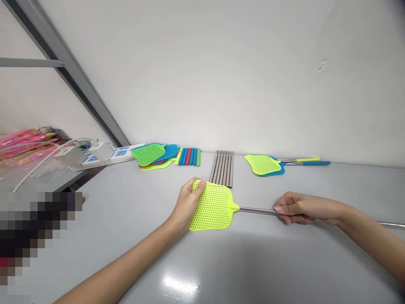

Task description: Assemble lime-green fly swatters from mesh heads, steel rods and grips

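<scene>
A yellow-green fly swatter is held level above the grey table, its perforated head towards the left. My left hand is closed on the head's left edge, thumb on top. On the metal rod that joins the head's neck, my right hand is pinched between thumb and fingers. Farther right, past my right wrist, a length of metal rod shows in line with it; my hand and wrist hide what lies between. Just behind the swatter head lie several metal rods side by side.
Left of the rods sit several coloured handle grips and stacked swatter heads. Two swatters with handles lie near the wall at right. A power strip with chargers and cables, plus pink bagged items, occupy the left.
</scene>
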`<state>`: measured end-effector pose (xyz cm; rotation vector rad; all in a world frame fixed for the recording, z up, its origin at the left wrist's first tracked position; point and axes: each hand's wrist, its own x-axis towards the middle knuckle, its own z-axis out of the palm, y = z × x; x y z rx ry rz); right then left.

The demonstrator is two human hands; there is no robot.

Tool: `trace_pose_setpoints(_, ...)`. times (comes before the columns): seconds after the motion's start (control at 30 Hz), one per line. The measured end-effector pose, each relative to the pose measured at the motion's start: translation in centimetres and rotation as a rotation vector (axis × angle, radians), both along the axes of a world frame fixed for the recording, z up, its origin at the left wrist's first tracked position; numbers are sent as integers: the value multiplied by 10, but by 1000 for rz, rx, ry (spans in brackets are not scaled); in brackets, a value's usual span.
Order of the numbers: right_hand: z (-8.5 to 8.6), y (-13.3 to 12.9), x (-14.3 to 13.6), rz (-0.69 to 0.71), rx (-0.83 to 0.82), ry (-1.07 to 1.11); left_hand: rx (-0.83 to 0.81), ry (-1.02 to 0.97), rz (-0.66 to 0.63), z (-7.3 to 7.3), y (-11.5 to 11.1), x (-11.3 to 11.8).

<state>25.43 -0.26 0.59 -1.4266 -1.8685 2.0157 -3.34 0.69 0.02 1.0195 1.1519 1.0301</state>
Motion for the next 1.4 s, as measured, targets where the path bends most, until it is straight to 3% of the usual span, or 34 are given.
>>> trace_pose_setpoints(0.5,2,-6,-9,-6,86,-48,-46,-119,13,1,-7,5)
trace_pose_setpoints(0.77,2,-7,-13,-12,93,-64,-129,-93,45,2,-9,5)
trace_pose_setpoints(1.4,4,-13,-23,-23,128,-105,-98,-53,54,4,-10,8)
